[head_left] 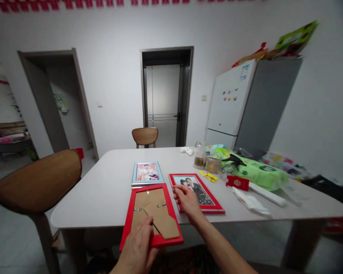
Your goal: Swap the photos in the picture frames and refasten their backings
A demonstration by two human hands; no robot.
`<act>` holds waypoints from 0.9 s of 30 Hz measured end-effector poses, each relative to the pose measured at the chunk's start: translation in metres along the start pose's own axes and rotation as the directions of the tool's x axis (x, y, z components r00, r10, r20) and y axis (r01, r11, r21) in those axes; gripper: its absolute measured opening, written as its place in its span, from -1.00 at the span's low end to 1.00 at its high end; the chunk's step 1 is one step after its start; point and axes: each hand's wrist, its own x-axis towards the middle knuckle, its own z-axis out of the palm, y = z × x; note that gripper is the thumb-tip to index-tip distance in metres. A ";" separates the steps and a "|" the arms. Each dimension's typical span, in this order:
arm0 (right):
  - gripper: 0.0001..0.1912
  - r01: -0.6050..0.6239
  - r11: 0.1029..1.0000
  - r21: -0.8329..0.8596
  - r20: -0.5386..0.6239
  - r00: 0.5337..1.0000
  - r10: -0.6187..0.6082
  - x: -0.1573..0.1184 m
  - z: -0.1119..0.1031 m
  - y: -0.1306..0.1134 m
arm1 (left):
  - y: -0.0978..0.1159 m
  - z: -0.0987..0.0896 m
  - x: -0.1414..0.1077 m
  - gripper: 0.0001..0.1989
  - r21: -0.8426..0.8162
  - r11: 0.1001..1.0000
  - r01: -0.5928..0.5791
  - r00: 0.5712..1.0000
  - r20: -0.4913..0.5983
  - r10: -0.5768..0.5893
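Note:
A red frame (166,196) lies back side up at the table's front edge, its brown backing board and metal clips showing. My left hand (140,241) grips its near left edge, thumb below and fingers over the backing. My right hand (188,199) hovers just right of that frame, its fingers curled together; whether anything is between them is too small to tell. Partly behind my right hand, a second red frame (214,207) lies face up with a photo of a couple. A light blue frame (135,173) with a photo sits beyond the first one.
Glass jars (199,156), a yellow packet (210,177), a red packet (238,182), white tissue (250,201) and a green wipes pack (263,173) are on the table's right side. Wooden chairs (40,180) stand left and behind; a refrigerator (231,97) stands back right.

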 end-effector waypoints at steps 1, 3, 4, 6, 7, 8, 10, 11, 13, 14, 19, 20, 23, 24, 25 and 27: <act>-0.63 -0.027 0.998 0.060 -0.007 1.000 0.027 -0.009 -0.003 0.001 | 0.003 -0.006 0.000 -0.64 -0.098 0.995 0.019 0.998 -0.060 -0.025; -0.62 -0.190 0.941 0.279 0.090 0.981 0.172 -0.032 0.005 0.003 | 0.012 -0.017 0.002 -0.73 -0.339 0.940 0.042 0.975 -0.190 -0.112; -0.61 -0.312 0.875 0.370 0.217 0.945 0.246 -0.045 0.013 0.003 | 0.017 -0.020 0.005 -0.78 -0.474 0.880 0.037 0.954 -0.245 -0.172; -0.56 -0.511 0.746 0.427 0.459 0.833 0.308 -0.069 0.035 0.001 | 0.030 -0.023 0.013 -0.80 -0.727 0.687 -0.002 0.907 -0.290 -0.304; -0.56 -0.525 0.685 0.505 0.482 0.830 0.281 -0.077 0.044 -0.001 | 0.035 -0.024 0.017 -0.77 -0.820 0.572 -0.025 0.891 -0.277 -0.359; -0.58 -0.503 0.636 0.586 0.464 0.851 0.246 -0.083 0.051 -0.003 | 0.040 -0.024 0.022 -0.73 -0.882 0.468 -0.048 0.881 -0.258 -0.396; -0.65 -0.397 0.571 0.719 0.341 0.917 0.208 -0.083 0.048 -0.007 | 0.046 -0.025 0.032 -0.66 -0.931 0.347 -0.115 0.871 -0.263 -0.415; -0.67 -0.347 0.570 0.745 0.279 0.938 0.206 -0.077 0.040 -0.008 | 0.048 -0.026 0.037 -0.60 -0.934 0.323 -0.151 0.865 -0.283 -0.414; -0.68 -0.304 0.635 0.710 0.201 0.952 0.231 -0.057 0.009 -0.006 | 0.048 -0.025 0.050 -0.46 -0.935 0.304 -0.180 0.865 -0.298 -0.404; -0.68 -0.305 0.690 0.656 0.182 0.952 0.247 -0.044 -0.011 -0.003 | 0.048 -0.021 0.057 -0.40 -0.941 0.296 -0.166 0.878 -0.278 -0.390; -0.75 -0.274 0.962 0.010 -0.063 0.960 0.275 0.022 -0.104 0.027 | 0.047 0.031 0.094 -0.46 -0.919 0.393 -0.042 0.968 -0.134 -0.210; -0.75 -0.264 0.956 -0.127 -0.098 0.963 0.253 0.032 -0.116 0.034 | 0.047 0.044 0.100 -0.47 -0.885 0.464 -0.020 0.973 -0.124 -0.193; -0.79 -0.261 0.919 -0.294 -0.141 0.963 0.229 0.054 -0.138 0.054 | 0.046 0.076 0.114 -0.52 -0.741 0.664 0.099 0.974 -0.066 -0.219; -0.80 -0.263 0.910 -0.320 -0.146 0.963 0.227 0.059 -0.141 0.059 | 0.045 0.083 0.117 -0.54 -0.684 0.717 0.138 0.969 -0.056 -0.239; -0.81 -0.261 0.899 -0.353 -0.148 0.964 0.221 0.062 -0.142 0.064 | 0.044 0.087 0.119 -0.55 -0.631 0.757 0.167 0.965 -0.055 -0.258; -0.81 -0.254 0.873 -0.416 -0.145 0.967 0.212 0.068 -0.141 0.072 | 0.042 0.090 0.122 -0.54 -0.552 0.810 0.200 0.956 -0.072 -0.284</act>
